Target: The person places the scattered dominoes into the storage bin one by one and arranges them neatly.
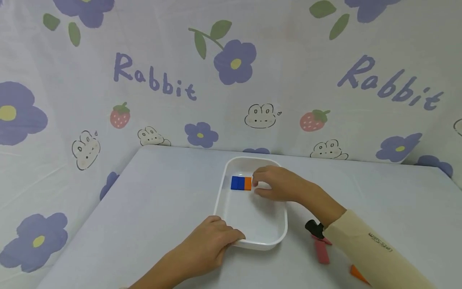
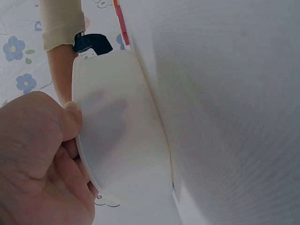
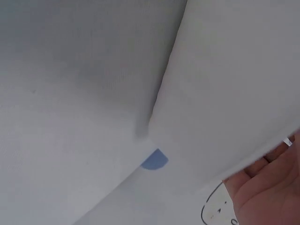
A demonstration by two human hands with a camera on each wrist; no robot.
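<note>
On the table lies a white rectangular tray [image 1: 286,224], its near left corner held by my left hand [image 1: 205,245]. Seen from the left wrist, the thumb of that hand [image 2: 37,145] lies over the rim, with fingers behind the wall [image 2: 124,136]. Two blue blocks [image 1: 237,183] and an orange block [image 1: 248,183] sit side by side inside, toward the far end. Just right of the orange block is my right hand [image 1: 278,184], reaching over the tray with thumb and fingers apart and nothing visible between them. In the right wrist view, the tray wall partly hides this hand [image 3: 269,190].
Pinkish-red blocks [image 1: 321,251] lie right of the tray, partly under the right forearm. Nearer the front, an orange piece [image 1: 358,274] is half hidden by the sleeve [image 1: 375,249]. A black camera mount [image 1: 315,228] sticks out from the right wrist. Behind the table hangs a printed cloth [image 1: 159,48].
</note>
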